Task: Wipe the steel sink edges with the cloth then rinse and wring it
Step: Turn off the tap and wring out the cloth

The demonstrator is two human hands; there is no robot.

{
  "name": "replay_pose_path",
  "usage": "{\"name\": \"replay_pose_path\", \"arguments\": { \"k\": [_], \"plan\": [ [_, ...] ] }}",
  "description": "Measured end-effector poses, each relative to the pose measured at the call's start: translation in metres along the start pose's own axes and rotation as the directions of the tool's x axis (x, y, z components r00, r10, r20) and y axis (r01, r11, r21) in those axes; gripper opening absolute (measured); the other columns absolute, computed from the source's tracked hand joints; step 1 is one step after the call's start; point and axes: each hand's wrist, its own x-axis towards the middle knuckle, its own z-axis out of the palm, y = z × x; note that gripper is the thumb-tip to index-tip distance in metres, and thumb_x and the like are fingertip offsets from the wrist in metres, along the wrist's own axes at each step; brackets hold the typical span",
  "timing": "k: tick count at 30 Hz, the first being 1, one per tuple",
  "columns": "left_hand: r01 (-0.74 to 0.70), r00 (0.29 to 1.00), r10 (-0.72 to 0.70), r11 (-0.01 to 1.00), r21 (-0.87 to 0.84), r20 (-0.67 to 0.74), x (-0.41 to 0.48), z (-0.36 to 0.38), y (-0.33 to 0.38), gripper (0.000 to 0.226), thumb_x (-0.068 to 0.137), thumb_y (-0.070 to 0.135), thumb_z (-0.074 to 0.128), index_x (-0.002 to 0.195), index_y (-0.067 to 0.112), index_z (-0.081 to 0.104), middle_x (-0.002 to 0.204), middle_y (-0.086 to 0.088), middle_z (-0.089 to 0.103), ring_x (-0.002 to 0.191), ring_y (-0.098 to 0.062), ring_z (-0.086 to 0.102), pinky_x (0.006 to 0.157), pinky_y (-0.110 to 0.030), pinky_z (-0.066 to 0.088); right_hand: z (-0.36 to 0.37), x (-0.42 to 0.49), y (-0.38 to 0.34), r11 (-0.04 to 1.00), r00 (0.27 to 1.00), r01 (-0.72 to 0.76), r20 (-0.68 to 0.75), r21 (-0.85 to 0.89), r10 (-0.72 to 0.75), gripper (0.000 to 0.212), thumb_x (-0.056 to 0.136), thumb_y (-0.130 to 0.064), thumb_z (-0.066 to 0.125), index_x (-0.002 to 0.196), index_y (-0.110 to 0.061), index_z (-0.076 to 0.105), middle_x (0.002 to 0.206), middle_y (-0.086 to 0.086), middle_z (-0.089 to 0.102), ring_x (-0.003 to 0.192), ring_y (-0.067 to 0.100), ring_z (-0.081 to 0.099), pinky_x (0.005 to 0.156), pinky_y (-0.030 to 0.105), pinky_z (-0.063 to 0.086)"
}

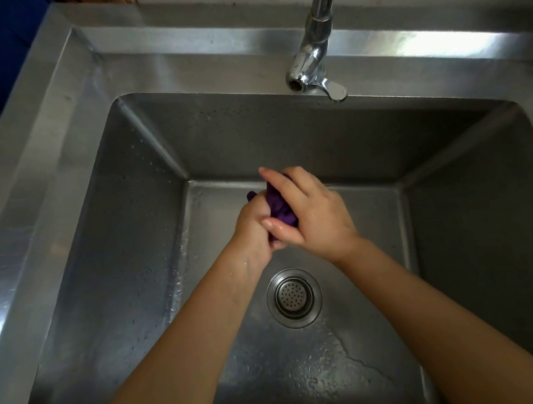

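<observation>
**Over the basin floor: purple cloth squeezed between two hands**

Above the middle of the steel sink's basin, a purple cloth is bunched into a tight wad and held clear of the bottom, pressed between both hands. Only folds of it show: a strip between the palms and a small tip poking out at the upper left of the clasp.

The left hand is clenched around the lower part of the wad from the left, its fingers curled under and mostly hidden. The right hand closes over the top from the right, its fingers wrapped across the cloth and over the left hand, with one fingertip jutting out at the far end. Both hands and forearms glisten with water drops.

Just nearer the camera than the hands, the round drain strainer sits in the basin floor. A thin sheet of water lies on the floor in front of it, and droplets bead on the left wall and on the back wall.

At the far rim, the chrome faucet stands on the back ledge, its spout mouth aimed down over the basin and its lever pointing toward the right. No stream is visible from the spout.
</observation>
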Motion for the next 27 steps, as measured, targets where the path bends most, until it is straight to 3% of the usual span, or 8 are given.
{"name": "replay_pose_path", "arguments": {
  "k": [3, 5, 8, 13, 17, 23, 25, 27],
  "plan": [
    [-0.059, 0.994, 0.059, 0.998, 0.004, -0.095, -0.003, 0.002, -0.003, 0.037, 0.091, 0.04, 0.048, 0.061, 0.019, 0.052, 0.042, 0.006, 0.054, 0.039, -0.009, 0.054, 0.035, -0.017, 0.036, 0.002, 0.003, 0.0, 1.0, 0.998, -0.013, -0.067, 0.002, 0.013, 0.066, 0.092, -0.058, 0.022, 0.111, -0.01, 0.064, 0.091, 0.009, 0.064, 0.077, 0.026, 0.064, 0.053, 0.032, 0.053],
    [-0.136, 0.975, 0.131, 0.99, -0.02, -0.179, -0.004, 0.005, -0.006, 0.037, 0.09, 0.043, 0.051, 0.063, 0.018, 0.057, 0.054, 0.003, 0.06, 0.057, -0.015, 0.061, 0.055, -0.032, 0.053, 0.007, 0.003, 0.001, 0.999, 0.991, -0.043, -0.126, -0.005, 0.043, 0.066, 0.095, -0.053, 0.017, 0.095, -0.01, 0.067, 0.08, 0.009, 0.064, 0.064, 0.025, 0.063, 0.047, 0.031, 0.05],
    [-0.274, 0.922, 0.271, 0.961, 0.032, -0.276, -0.004, 0.009, -0.01, 0.045, 0.089, 0.04, 0.053, 0.049, 0.019, 0.055, 0.05, 0.003, 0.058, 0.064, -0.022, 0.06, 0.079, -0.047, 0.052, 0.013, 0.002, 0.003, 0.994, 0.971, -0.109, -0.213, -0.009, 0.105, 0.061, 0.098, -0.041, 0.017, 0.076, -0.008, 0.064, 0.067, 0.01, 0.061, 0.05, 0.028, 0.058, 0.041, 0.03, 0.044],
    [-0.417, 0.801, 0.509, 0.852, 0.316, -0.315, -0.007, 0.013, -0.009, 0.051, 0.095, 0.035, 0.045, 0.048, 0.015, 0.048, 0.051, 0.0, 0.052, 0.053, -0.016, 0.052, 0.057, -0.029, 0.042, 0.021, 0.001, 0.0, 0.956, 0.93, -0.285, -0.223, 0.066, 0.293, 0.041, 0.09, -0.026, 0.028, 0.069, -0.008, 0.058, 0.059, 0.014, 0.059, 0.045, 0.032, 0.055, 0.044, 0.03, 0.041],
    [-0.424, 0.769, 0.568, 0.796, 0.432, -0.292, -0.006, 0.012, -0.01, 0.055, 0.096, 0.031, 0.044, 0.044, 0.014, 0.044, 0.044, 0.001, 0.045, 0.043, -0.009, 0.043, 0.04, -0.013, 0.031, 0.027, -0.001, -0.004, 0.916, 0.895, -0.392, -0.194, 0.086, 0.401, 0.041, 0.089, -0.028, 0.025, 0.066, -0.008, 0.053, 0.054, 0.013, 0.056, 0.044, 0.034, 0.053, 0.045, 0.03, 0.036],
    [-0.375, 0.844, 0.483, 0.842, 0.387, -0.234, -0.008, 0.009, -0.017, 0.045, 0.092, 0.045, 0.045, 0.059, 0.016, 0.054, 0.055, 0.004, 0.056, 0.055, -0.004, 0.056, 0.055, -0.016, 0.043, 0.026, 0.007, -0.004, 0.766, 0.79, -0.6, 0.015, 0.23, 0.613, 0.037, 0.095, -0.039, 0.02, 0.076, -0.017, 0.043, 0.066, 0.002, 0.053, 0.065, 0.029, 0.057, 0.056, 0.03, 0.033],
    [-0.305, 0.881, 0.403, 0.885, 0.352, -0.248, -0.005, 0.007, -0.018, 0.043, 0.089, 0.049, 0.047, 0.067, 0.014, 0.06, 0.06, 0.002, 0.06, 0.061, -0.013, 0.06, 0.056, -0.027, 0.046, 0.025, 0.011, -0.004, 0.687, 0.738, -0.668, 0.138, 0.285, 0.66, 0.035, 0.098, -0.042, 0.027, 0.094, -0.016, 0.05, 0.079, 0.004, 0.062, 0.08, 0.028, 0.063, 0.061, 0.032, 0.044],
    [-0.243, 0.907, 0.324, 0.924, 0.294, -0.269, 0.001, 0.001, -0.015, 0.035, 0.087, 0.042, 0.051, 0.074, 0.012, 0.063, 0.064, 0.0, 0.061, 0.061, -0.015, 0.059, 0.051, -0.026, 0.044, 0.019, 0.008, -0.004, 0.651, 0.734, -0.677, 0.248, 0.344, 0.633, 0.042, 0.096, -0.049, 0.03, 0.123, -0.021, 0.045, 0.108, 0.008, 0.066, 0.101, 0.025, 0.062, 0.083, 0.036, 0.049]
  ]
}}
